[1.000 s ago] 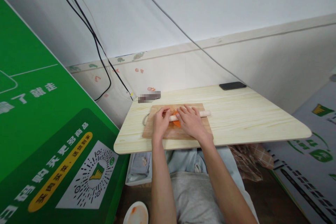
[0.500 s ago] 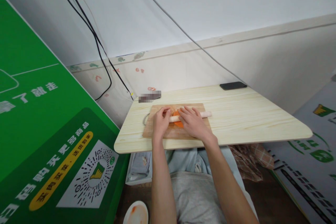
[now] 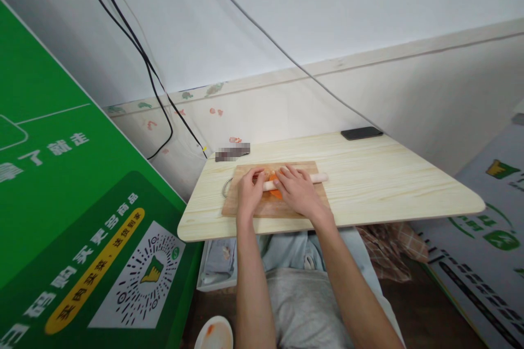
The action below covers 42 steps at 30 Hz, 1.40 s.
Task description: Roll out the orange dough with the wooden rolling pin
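A pale wooden rolling pin lies across a wooden cutting board, its right end poking out past my right hand. Underneath the pin is a flat orange piece of what looks like dough, mostly covered by my hands. My left hand is closed over the pin's left end, thumb and fingers bent. On the middle of the pin rests my right hand, its fingers curving over the far side. The fingertips of both hands are partly hidden.
The board sits on a light wood-grain table against the wall. A black phone lies at the back right, and a blurred-out item at the back left. A green panel stands to the left. Below are a stained white dish and a white bin.
Both hands and the rolling pin stay in nearly the same place over the orange dough. The camera view has shifted slightly.
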Each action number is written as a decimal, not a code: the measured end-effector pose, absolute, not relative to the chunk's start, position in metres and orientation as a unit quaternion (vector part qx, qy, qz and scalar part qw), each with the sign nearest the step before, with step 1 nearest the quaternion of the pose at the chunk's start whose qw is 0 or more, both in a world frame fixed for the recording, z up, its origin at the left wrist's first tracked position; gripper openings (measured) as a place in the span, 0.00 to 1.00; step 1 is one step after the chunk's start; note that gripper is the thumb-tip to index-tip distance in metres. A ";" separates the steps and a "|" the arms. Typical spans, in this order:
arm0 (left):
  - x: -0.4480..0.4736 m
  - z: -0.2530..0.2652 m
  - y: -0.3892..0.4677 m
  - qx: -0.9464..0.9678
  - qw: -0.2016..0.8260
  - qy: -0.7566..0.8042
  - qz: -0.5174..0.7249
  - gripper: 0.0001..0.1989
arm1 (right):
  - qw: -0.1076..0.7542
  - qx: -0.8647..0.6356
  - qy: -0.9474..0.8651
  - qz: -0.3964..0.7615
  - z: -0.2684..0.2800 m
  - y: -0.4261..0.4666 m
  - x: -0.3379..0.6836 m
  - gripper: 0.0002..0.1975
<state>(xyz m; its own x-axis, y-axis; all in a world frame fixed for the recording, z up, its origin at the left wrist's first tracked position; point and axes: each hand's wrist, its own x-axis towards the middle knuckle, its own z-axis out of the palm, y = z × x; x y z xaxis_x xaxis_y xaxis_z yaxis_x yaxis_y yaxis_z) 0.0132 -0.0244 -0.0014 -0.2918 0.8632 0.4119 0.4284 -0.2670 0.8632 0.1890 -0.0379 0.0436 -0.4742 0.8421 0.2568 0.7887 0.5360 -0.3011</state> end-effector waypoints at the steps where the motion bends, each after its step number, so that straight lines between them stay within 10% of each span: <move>1: 0.013 -0.002 -0.024 0.563 0.192 0.574 0.563 0.09 | 0.184 -0.475 -0.857 0.072 0.044 -0.039 0.190 0.24; 42: 0.013 -0.002 -0.025 0.561 0.196 0.569 0.568 0.08 | 0.238 -0.463 -0.850 0.082 0.034 -0.030 0.189 0.23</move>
